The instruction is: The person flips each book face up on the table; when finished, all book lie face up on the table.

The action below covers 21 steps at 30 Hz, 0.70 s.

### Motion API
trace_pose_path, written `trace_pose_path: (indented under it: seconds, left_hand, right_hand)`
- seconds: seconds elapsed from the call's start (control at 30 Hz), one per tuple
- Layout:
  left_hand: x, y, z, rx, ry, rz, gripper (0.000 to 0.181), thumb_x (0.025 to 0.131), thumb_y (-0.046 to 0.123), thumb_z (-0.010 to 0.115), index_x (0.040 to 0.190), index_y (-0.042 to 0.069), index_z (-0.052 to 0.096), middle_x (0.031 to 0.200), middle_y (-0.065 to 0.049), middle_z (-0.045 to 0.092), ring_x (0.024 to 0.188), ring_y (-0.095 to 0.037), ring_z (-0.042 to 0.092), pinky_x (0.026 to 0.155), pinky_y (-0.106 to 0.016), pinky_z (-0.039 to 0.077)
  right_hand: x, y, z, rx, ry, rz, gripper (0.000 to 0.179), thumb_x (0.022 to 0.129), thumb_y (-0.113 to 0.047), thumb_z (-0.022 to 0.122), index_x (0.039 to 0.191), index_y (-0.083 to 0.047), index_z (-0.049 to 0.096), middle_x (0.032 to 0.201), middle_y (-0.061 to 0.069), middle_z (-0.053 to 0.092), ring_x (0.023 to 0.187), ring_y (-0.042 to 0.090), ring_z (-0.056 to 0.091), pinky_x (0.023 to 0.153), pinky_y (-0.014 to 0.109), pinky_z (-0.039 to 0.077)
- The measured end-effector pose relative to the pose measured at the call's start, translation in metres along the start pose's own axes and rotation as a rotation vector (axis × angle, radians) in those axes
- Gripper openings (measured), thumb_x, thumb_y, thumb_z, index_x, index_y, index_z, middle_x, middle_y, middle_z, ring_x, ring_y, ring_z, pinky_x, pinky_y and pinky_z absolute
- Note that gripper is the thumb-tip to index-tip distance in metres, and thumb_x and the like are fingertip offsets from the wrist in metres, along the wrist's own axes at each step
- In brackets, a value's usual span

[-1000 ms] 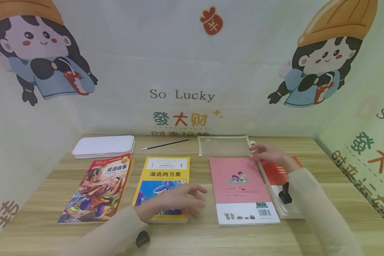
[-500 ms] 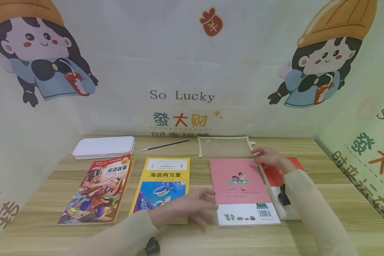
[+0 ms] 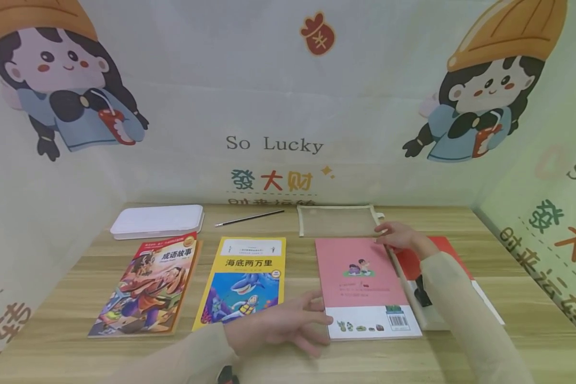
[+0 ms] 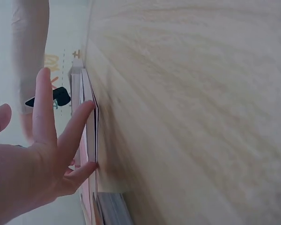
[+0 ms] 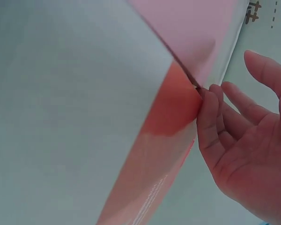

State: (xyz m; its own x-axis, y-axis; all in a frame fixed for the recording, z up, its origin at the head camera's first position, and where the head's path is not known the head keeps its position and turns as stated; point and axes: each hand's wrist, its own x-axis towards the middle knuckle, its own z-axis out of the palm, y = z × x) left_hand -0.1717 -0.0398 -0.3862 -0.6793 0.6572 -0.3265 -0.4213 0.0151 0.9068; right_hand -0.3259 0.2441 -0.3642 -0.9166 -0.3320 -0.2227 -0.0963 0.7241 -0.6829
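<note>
A pink and white paperback [image 3: 360,282] lies right of centre in the head view. My left hand [image 3: 283,325] is at its lower left edge, fingers spread; in the left wrist view two fingertips [image 4: 90,105] touch the side of the book. At the upper right corner is my right hand [image 3: 403,237]. In the right wrist view its fingertips [image 5: 210,91] meet the pink corner, with the thumb standing apart. A red and white book [image 3: 446,245] lies to the right of the pink one, partly hidden by my right forearm.
A yellow paperback [image 3: 242,285] with a shark cover and a red illustrated book [image 3: 149,288] lie to the left. Along the back are a white pencil case [image 3: 158,221], a dark pencil [image 3: 249,218] and a see-through zip pouch [image 3: 336,220]. A printed cloth [image 3: 269,101] stands behind.
My left hand has moved right, from over the yellow book to the pink book's left edge. The right hand has shifted only slightly at the upper right corner. The books have hardly moved.
</note>
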Motion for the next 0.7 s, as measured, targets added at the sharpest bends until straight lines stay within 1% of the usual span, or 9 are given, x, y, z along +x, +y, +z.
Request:
trace_pose_path:
  seconds: [0.13,0.27,0.37,0.4,0.5,0.57,0.63,0.7]
  left_hand:
    - [-0.001,0.0,0.003,-0.029,-0.005,-0.014,0.076,0.084,0.012,0.056,0.141,0.009,0.005,0.137,-0.025,0.019,0.092,-0.042,0.054,0.066,-0.047,0.05]
    - [-0.001,0.0,0.006,-0.059,0.007,-0.022,0.078,0.084,0.013,0.057,0.141,0.008,0.004,0.136,-0.025,0.022,0.094,-0.043,0.053,0.067,-0.048,0.05]
    - [-0.001,0.0,0.008,-0.065,0.016,-0.022,0.078,0.083,0.013,0.057,0.141,0.008,0.005,0.136,-0.025,0.023,0.094,-0.044,0.053,0.068,-0.048,0.05]
    - [-0.002,0.0,0.008,-0.059,0.021,-0.022,0.078,0.083,0.013,0.057,0.141,0.008,0.006,0.136,-0.025,0.023,0.094,-0.044,0.053,0.068,-0.048,0.05]
    - [-0.002,-0.001,0.008,-0.045,0.033,-0.019,0.077,0.083,0.013,0.057,0.141,0.007,0.007,0.136,-0.025,0.021,0.093,-0.043,0.053,0.069,-0.047,0.05]
    - [-0.002,-0.001,0.008,-0.034,0.044,-0.021,0.077,0.082,0.014,0.057,0.14,0.006,0.008,0.136,-0.026,0.02,0.092,-0.043,0.054,0.069,-0.047,0.05]
    - [-0.003,-0.002,0.008,-0.029,0.046,-0.02,0.076,0.082,0.014,0.057,0.14,0.005,0.008,0.136,-0.026,0.02,0.092,-0.042,0.054,0.07,-0.047,0.049]
    - [-0.003,-0.002,0.007,-0.024,0.04,-0.019,0.076,0.082,0.015,0.057,0.14,0.005,0.008,0.136,-0.025,0.021,0.092,-0.041,0.055,0.07,-0.047,0.049]
  right_hand:
    - [0.0,0.002,0.0,0.004,0.003,-0.003,0.046,0.087,-0.014,0.051,0.122,0.012,0.037,0.076,0.009,0.048,0.061,0.014,0.045,0.058,0.028,0.044]
    - [-0.001,0.004,0.0,0.035,0.011,0.003,0.045,0.087,-0.014,0.052,0.121,0.012,0.038,0.08,0.011,0.05,0.064,0.016,0.046,0.06,0.028,0.044]
    - [-0.004,0.005,-0.001,0.077,0.027,0.009,0.043,0.087,-0.013,0.052,0.12,0.011,0.038,0.091,0.018,0.052,0.073,0.021,0.049,0.065,0.03,0.046]
    - [-0.005,0.006,-0.001,0.096,0.033,0.012,0.043,0.087,-0.013,0.052,0.12,0.01,0.038,0.098,0.02,0.052,0.079,0.024,0.05,0.068,0.032,0.047]
    - [-0.008,0.007,-0.002,0.168,0.048,0.009,0.045,0.086,-0.013,0.052,0.122,0.009,0.037,0.117,0.026,0.043,0.095,0.032,0.048,0.079,0.039,0.046]
    - [-0.01,0.008,-0.003,0.212,0.06,0.008,0.045,0.086,-0.013,0.052,0.122,0.008,0.036,0.119,0.027,0.04,0.1,0.035,0.045,0.082,0.041,0.045]
    - [-0.01,0.009,-0.005,0.265,0.063,0.005,0.046,0.085,-0.012,0.053,0.123,0.008,0.033,0.119,0.026,0.037,0.1,0.035,0.044,0.083,0.041,0.045]
    - [-0.009,0.008,-0.007,0.29,0.069,0.004,0.049,0.085,-0.011,0.053,0.124,0.007,0.031,0.118,0.025,0.036,0.098,0.033,0.046,0.081,0.039,0.046]
